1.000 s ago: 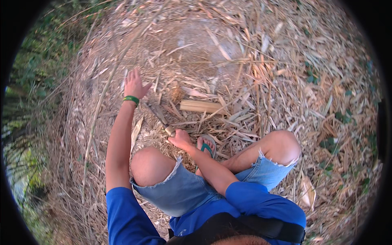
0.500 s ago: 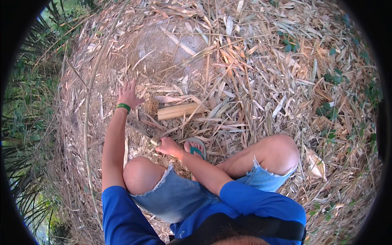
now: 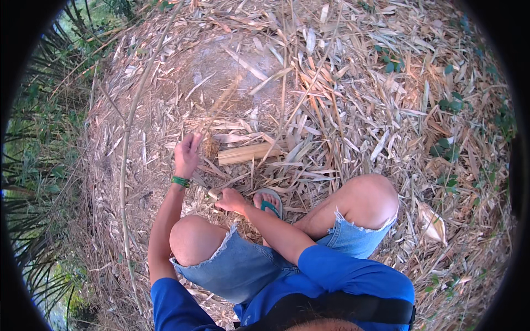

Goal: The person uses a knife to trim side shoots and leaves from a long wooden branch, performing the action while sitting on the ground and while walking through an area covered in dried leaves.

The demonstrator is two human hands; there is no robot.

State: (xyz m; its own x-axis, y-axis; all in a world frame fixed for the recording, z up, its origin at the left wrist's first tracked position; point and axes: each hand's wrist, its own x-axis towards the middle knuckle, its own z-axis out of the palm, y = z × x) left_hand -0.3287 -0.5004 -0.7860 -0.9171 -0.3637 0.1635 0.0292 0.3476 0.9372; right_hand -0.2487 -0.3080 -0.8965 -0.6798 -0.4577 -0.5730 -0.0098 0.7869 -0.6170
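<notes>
My left hand (image 3: 187, 155), with a green band at the wrist, is raised over the litter, its fingers drawn together. A blurred tan stalk (image 3: 225, 99) runs up and away from near the fingertips; whether they grip it is unclear. Just right of these fingers sits a brown fibrous clump (image 3: 210, 148). A split piece of bamboo (image 3: 248, 153) lies beside the clump. Closer to me, my right hand (image 3: 231, 200) is closed round the handle of a tool (image 3: 215, 194) with a pale round collar. Its thin dark front part points toward my left hand and is partly lost among the leaves.
Dry bamboo leaves (image 3: 353, 105) and loose strips cover the ground. A long thin pole (image 3: 130, 127) lies along my left, with green plants (image 3: 38, 149) beyond it. My bent knees and a sandalled foot (image 3: 269, 202) are close to the right hand. Bare earth (image 3: 215, 69) shows ahead.
My left hand has come back toward me and slightly right, and its spread fingers have closed together. A tan stalk now shows blurred near it. The right hand keeps its grip on the tool.
</notes>
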